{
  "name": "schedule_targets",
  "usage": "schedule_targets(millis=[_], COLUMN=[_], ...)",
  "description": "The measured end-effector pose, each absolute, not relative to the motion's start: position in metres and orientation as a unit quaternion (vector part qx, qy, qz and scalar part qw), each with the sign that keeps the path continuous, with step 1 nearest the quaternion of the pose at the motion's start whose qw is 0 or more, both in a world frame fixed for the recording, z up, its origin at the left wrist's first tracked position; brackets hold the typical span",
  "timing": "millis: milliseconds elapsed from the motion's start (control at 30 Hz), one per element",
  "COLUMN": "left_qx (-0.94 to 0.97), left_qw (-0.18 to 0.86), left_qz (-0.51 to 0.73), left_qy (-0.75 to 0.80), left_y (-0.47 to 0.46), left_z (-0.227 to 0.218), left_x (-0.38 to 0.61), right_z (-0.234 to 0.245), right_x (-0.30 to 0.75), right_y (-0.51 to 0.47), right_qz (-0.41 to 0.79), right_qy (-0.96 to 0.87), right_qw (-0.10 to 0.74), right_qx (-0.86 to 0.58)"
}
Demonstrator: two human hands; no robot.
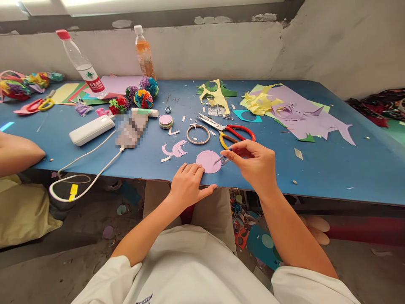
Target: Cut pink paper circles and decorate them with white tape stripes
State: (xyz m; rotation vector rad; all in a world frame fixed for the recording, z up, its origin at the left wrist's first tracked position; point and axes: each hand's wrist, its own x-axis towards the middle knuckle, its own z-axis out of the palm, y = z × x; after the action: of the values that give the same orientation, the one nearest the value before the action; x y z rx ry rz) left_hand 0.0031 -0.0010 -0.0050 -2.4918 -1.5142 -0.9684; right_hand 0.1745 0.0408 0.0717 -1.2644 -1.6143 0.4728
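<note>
A round lilac paper disc (206,161) lies flat near the front edge of the blue table. My left hand (187,185) rests palm down at the table edge, fingers extended and thumb apart, fingertips by the disc's left rim. Between the thumb and fingers of my right hand (255,162) is a slim grey two-legged tool (222,160), its point over the disc's right side; its exact kind is unclear. Just beyond that hand are scissors (226,128) with one red and one yellow handle. A tape ring (198,134) and curved lilac scraps (176,149) lie nearby.
A stack of paper discs (166,121), a glue stick (148,112) and paper flowers (144,98) lie farther back. Two bottles stand near the wall, one water bottle (88,76) leaning in view. A white power bank (91,130) has a cable (95,185) looping over the edge. Another person's arm (19,154) is at left.
</note>
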Motion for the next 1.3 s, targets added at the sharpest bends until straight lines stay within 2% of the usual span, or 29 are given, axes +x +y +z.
schedule_targets(millis=[200, 567, 933, 1133, 1300], left_qx=[-0.813, -0.808, -0.811, -0.81, -0.808], left_qw=[0.031, 0.03, 0.031, 0.022, 0.028], left_qz=[-0.31, -0.316, -0.313, -0.314, -0.317], left_qy=[-0.492, -0.496, -0.494, -0.495, -0.496], left_y=[-0.001, -0.001, -0.001, -0.001, -0.001], left_z=[-0.005, -0.005, -0.005, -0.004, -0.004], left_x=[0.003, 0.004, 0.003, 0.003, 0.004], right_z=[0.076, 0.066, 0.072, 0.072, 0.07], right_x=[0.17, 0.176, 0.175, 0.179, 0.184], right_y=[0.039, 0.036, 0.053, 0.061, 0.061], right_qz=[0.187, 0.161, 0.192, 0.281, 0.239], right_qy=[-0.676, -0.647, -0.715, -0.698, -0.663], right_qw=[0.471, 0.491, 0.464, 0.44, 0.463], right_qx=[-0.535, -0.561, -0.486, -0.49, -0.538])
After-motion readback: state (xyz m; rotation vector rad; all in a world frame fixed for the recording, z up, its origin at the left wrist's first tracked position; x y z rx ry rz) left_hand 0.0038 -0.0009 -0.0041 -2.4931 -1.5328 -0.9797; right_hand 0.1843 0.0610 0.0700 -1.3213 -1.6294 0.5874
